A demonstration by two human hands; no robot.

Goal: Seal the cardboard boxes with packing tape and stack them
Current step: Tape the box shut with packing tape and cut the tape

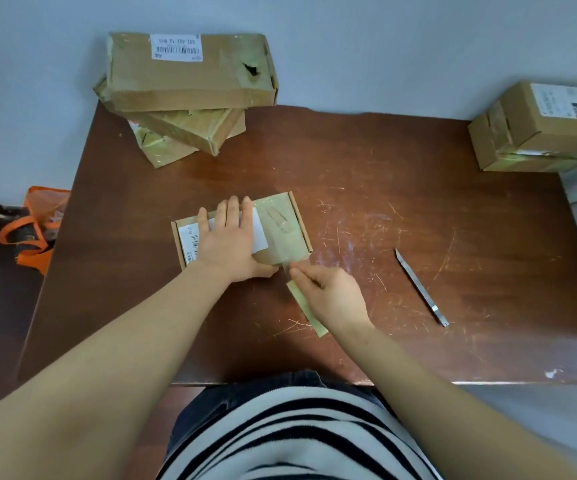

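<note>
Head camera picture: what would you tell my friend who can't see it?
A left hand presses flat on a small box on a brown table while the right hand pinches a tape strip at the box's near edge. A knife lies to the right; a stack of boxes stands back left, more boxes far right.

A slim metal cutter (422, 287) lies near the brown table's (487, 220) right edge; an orange bag (34, 233) sits beyond its left edge.
</note>
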